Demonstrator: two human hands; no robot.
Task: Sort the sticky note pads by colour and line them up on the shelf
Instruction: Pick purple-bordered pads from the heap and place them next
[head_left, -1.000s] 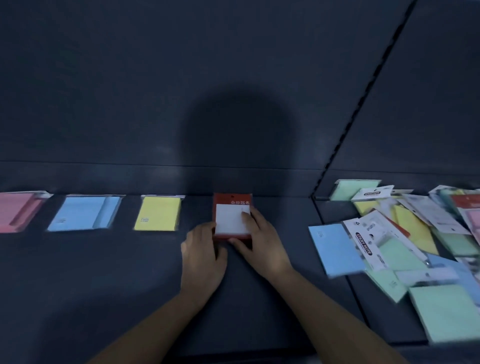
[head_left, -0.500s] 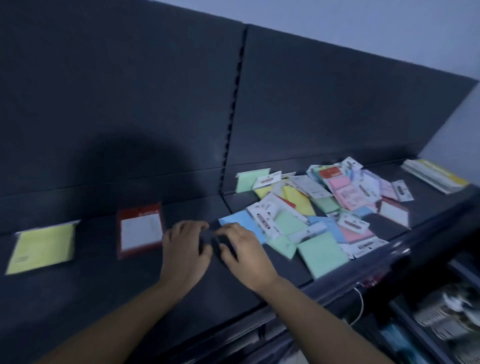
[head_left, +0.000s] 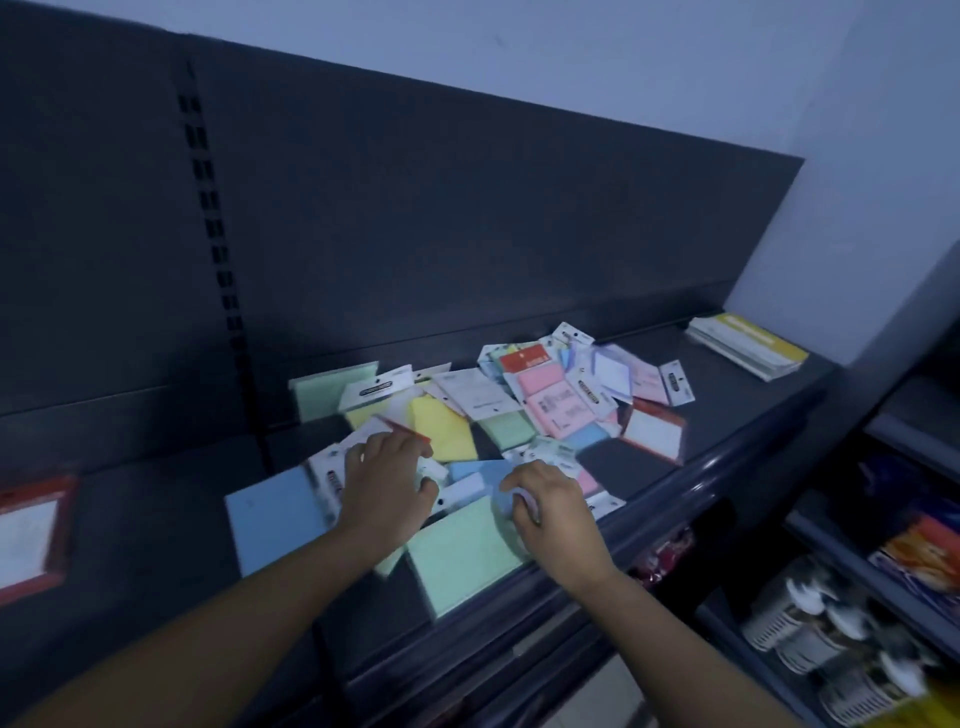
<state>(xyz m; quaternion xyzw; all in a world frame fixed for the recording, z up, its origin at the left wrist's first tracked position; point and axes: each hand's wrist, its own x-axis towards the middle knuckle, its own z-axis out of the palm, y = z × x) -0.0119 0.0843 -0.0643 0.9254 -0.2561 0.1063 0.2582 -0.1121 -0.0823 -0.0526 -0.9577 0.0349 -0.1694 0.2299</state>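
1. Two hands, on bare shelf (head_left: 156, 530) half a second ago, now lie in the loose pile of pads (head_left: 550, 410). The view has swung right.
2. Far left edge: red-framed white pad (head_left: 31, 535) lies flat on the shelf, well apart from the pile.
3. Centre-left: left hand (head_left: 387, 488), fingers bent down onto white-carded packs (head_left: 332, 473), beside a large blue pad (head_left: 275, 514). Grip cannot be told.
4. Centre: right hand (head_left: 545, 509), fingers curled at a pale blue pad (head_left: 483, 473) above a green pad (head_left: 462, 556). Blur hides any pinch.
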